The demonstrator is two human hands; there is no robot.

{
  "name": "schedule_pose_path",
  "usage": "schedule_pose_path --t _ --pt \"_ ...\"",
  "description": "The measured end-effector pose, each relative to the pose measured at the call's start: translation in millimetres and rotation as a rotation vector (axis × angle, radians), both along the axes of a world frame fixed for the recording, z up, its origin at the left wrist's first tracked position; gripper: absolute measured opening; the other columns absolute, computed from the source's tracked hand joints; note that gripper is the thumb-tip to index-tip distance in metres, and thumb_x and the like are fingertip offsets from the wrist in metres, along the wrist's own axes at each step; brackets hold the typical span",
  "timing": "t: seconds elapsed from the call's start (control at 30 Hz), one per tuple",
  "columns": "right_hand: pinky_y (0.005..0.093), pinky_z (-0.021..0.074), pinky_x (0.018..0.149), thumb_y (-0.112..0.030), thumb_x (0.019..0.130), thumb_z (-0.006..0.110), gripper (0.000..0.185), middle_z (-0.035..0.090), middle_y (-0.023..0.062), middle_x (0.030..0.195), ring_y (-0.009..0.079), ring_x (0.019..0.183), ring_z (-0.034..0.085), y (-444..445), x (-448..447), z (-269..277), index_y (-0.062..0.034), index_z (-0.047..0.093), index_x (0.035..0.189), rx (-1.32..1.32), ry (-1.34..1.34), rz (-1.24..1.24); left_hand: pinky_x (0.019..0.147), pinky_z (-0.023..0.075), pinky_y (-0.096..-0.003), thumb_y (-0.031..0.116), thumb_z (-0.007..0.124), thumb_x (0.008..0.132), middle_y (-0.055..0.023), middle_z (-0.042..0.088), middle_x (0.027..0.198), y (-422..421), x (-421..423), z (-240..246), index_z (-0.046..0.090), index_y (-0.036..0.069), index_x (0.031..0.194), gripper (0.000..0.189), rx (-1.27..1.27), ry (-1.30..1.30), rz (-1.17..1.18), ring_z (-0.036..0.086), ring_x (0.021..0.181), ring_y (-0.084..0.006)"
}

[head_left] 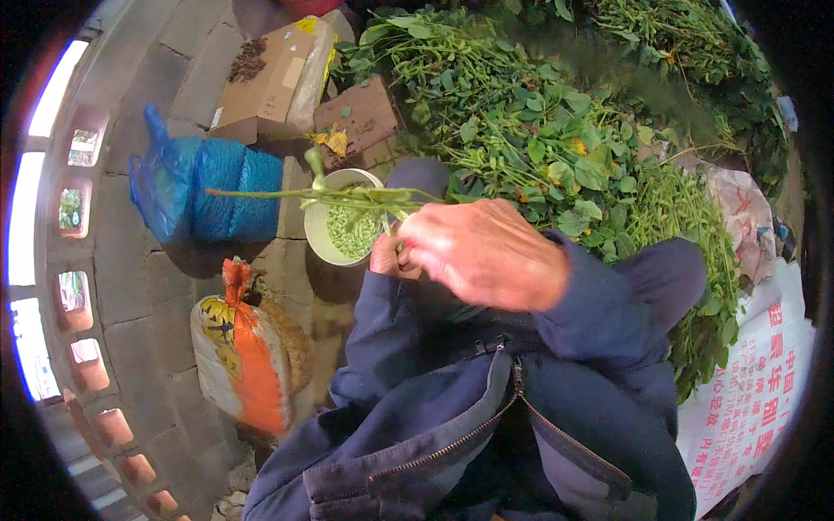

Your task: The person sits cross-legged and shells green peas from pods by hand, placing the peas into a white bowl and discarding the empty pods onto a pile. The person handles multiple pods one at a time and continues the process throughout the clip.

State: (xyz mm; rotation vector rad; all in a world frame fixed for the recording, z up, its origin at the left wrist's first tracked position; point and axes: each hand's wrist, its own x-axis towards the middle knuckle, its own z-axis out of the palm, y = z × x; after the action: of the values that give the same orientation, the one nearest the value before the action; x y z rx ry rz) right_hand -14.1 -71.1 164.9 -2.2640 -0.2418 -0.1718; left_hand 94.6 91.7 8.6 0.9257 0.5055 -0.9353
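Note:
My right hand [488,254] is closed around a green bean stalk [280,193], which looks like a soybean plant. Its brownish root end points left, and a few fuzzy pods [315,163] hang from it. Partly behind the right hand, my left hand [387,255] sits at the near rim of a white plastic bucket, fingers curled. Whether it grips a pod is hidden. Below the stalk stands the bucket [319,242], partly filled with small green beans [352,228].
A large heap of cut bean plants [521,124] spreads ahead and right, beside white printed sacking [736,404]. To the left on the paving are a blue plastic bag [221,189], an orange-and-white woven sack [247,365] and a cardboard box [267,78]. A brick wall with openings [75,208] runs along the far left.

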Motion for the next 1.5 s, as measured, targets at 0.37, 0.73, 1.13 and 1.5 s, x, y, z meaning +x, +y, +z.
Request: schedule_pose_path --t 0.37,0.73,1.13,1.5 --pt "0.0388 0.0432 0.046 -0.015 0.083 0.06 0.026 0.058 0.0121 0.081 0.0281 0.062 0.06 18 -19 124 -0.0029 0.058 0.106 -0.155 -0.577 0.204 0.039 0.0194 -0.02 0.025 0.062 0.097 -0.0001 0.052 0.077 4 34 -23 0.058 0.0 0.115 0.03 -0.285 -0.077 -0.179 0.026 0.041 -0.0031" --pt "0.0348 0.0416 0.044 -0.017 0.08 0.061 0.028 0.058 0.0109 0.08 0.0246 0.061 0.058 17 -41 128 -0.0005 0.061 0.102 -0.223 -0.586 0.204 0.041 0.0208 -0.0191 0.023 0.064 0.097 -0.0004 0.053 0.075 17 22 -22 0.06 0.0 0.111 0.027 -0.387 -0.076 -0.181 0.029 0.042 -0.0023" --pt "0.0305 0.0398 0.043 -0.018 0.076 0.062 0.03 0.058 0.0096 0.079 0.0207 0.061 0.056 29 -22 103 0.0021 0.063 0.099 -0.096 -0.668 0.177 0.039 0.0215 -0.02 0.027 0.059 0.1 0.0011 0.05 0.073 31 31 -30 0.057 0.004 0.114 0.027 -0.378 -0.11 -0.184 0.029 0.039 -0.0021" --pt "0.0265 0.0382 0.041 -0.02 0.073 0.062 0.033 0.058 0.0084 0.078 0.0171 0.061 0.055 53 -2 100 0.0044 0.065 0.095 0.105 -0.785 0.038 0.039 0.0235 -0.0189 0.022 0.065 0.096 -0.0049 0.057 0.082 22 20 -23 0.059 0.003 0.113 0.026 -0.281 -0.144 -0.117 0.032 0.043 -0.0037"
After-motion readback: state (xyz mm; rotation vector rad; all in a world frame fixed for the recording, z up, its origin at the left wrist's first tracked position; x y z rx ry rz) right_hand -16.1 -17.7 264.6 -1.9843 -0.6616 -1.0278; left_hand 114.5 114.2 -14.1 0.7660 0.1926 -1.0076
